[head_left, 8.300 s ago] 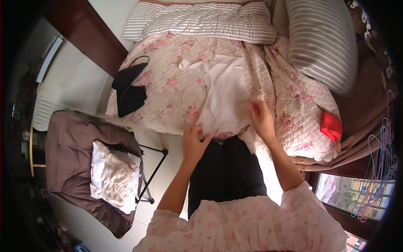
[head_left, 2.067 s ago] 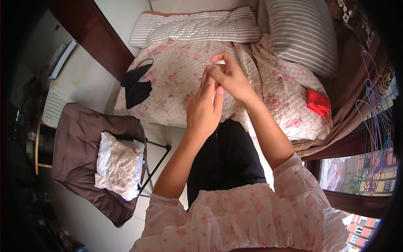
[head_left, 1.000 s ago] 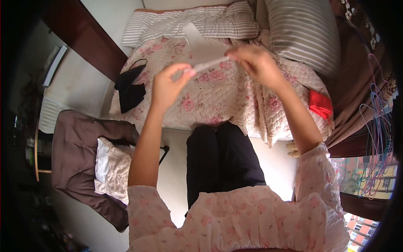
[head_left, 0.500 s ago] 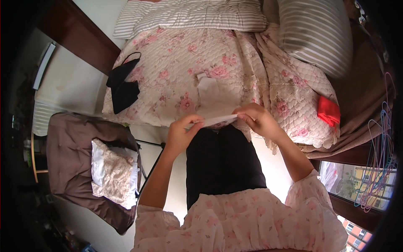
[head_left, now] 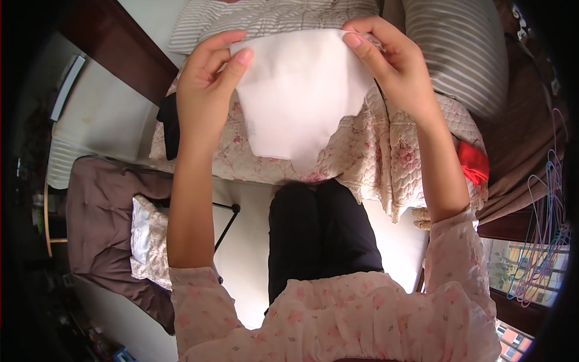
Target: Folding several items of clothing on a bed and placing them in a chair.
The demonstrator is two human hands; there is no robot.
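Note:
A pair of white underpants (head_left: 298, 90) hangs stretched out in front of me, above the edge of the bed. My left hand (head_left: 211, 75) pinches its upper left corner between thumb and fingers. At the upper right corner, my right hand (head_left: 392, 63) grips the waistband the same way. The lower end narrows and hangs loose over the quilt. Behind my left wrist, a black garment (head_left: 170, 123) lies on the bed, mostly hidden. A folded red cloth (head_left: 473, 163) rests at the bed's right edge, partly covered by my right forearm.
The flowered quilt (head_left: 404, 154) covers the bed, with striped pillows (head_left: 455, 51) at the back. At left, a brown padded chair (head_left: 105, 223) holds patterned and white cloth (head_left: 145, 235). Thin coloured hangers (head_left: 546, 229) hang at the right by a window.
Both hands have risen and moved away from my body, carrying the white underpants up from the bed's front edge. The garment now hangs spread open, facing me.

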